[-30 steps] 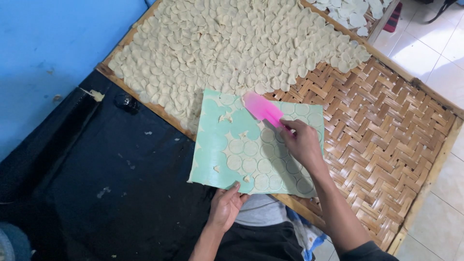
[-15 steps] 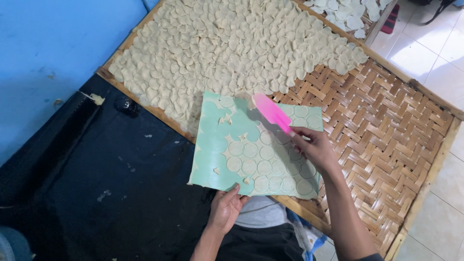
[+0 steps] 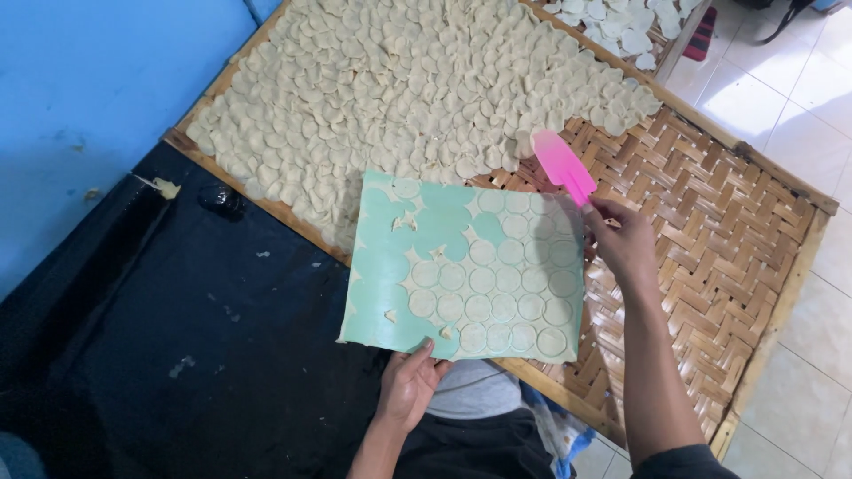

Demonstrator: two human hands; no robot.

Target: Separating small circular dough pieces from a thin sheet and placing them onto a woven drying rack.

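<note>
Both hands are closed on things: the left hand [image 3: 410,383] is pinched on the near edge of the green sheet [image 3: 390,266], while the right hand [image 3: 627,245] is wrapped around the handle of the pink spatula [image 3: 563,165], its blade raised beyond the sheet's far right corner; the sheet is held over the woven bamboo tray [image 3: 710,231]; its left part is seen stripped, with only scraps left, while rows of dough rounds [image 3: 497,293] remain on the right; most of the tray is already covered by dried rounds [image 3: 399,80], the right part being bare
</note>
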